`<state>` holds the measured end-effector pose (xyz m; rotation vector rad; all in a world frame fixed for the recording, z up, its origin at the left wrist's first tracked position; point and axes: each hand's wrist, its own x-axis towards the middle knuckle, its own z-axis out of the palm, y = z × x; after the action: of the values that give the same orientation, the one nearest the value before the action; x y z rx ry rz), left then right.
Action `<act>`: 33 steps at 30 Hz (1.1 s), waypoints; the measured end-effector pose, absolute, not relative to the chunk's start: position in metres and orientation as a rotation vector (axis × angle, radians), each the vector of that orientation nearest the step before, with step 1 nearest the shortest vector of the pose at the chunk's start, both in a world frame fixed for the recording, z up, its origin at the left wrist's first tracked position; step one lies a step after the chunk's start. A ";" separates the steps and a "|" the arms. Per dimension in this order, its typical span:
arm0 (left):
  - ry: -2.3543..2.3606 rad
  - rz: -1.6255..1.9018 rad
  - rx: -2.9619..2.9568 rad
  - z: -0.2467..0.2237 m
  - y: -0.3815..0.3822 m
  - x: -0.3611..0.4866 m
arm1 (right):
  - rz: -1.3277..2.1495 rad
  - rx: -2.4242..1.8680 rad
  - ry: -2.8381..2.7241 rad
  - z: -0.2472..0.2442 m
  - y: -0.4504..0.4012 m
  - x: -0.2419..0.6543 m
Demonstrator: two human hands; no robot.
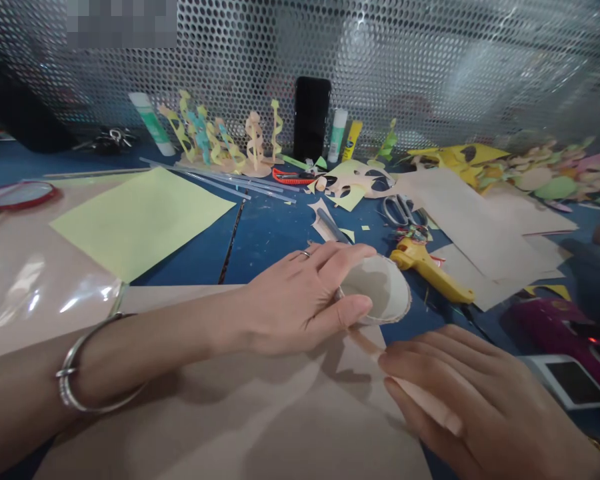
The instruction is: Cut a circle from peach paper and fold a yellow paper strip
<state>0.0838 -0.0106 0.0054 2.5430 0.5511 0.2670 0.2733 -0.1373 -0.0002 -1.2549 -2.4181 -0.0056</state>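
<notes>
My left hand [315,297] is closed round the near-left wall of a round cardboard tube [383,290], thumb over its rim. The tube's open end faces me above the far edge of a large light-brown paper sheet [205,413]. At the right, my right hand [460,393] is closed with a thin peach-coloured stick or pencil [367,343] between thumb and fingers; one end reaches towards the base of the tube, near my left thumb.
A yellow glue gun [433,270] and scissors [400,212] lie right of the tube. Yellow paper [145,220] is at left. Behind stand paper spirals [254,140], a phone [312,117] and glue sticks [337,137]. A purple device [545,327] sits at right.
</notes>
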 end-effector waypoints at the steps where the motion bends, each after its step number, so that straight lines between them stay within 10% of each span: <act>1: 0.550 0.262 2.539 0.006 -0.010 0.084 | 0.053 -1.279 -2.391 0.000 -0.138 0.277; 20: 0.560 0.279 2.582 0.005 -0.010 0.084 | 0.271 -1.768 -1.807 0.047 -0.067 0.344; 33: 0.765 0.433 2.820 0.006 -0.018 0.085 | 0.801 -1.429 -2.437 0.034 0.043 0.256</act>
<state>0.0850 -0.0180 0.0058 2.8202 0.7655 0.4327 0.2556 0.0428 0.0339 -1.4287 -2.4374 0.8010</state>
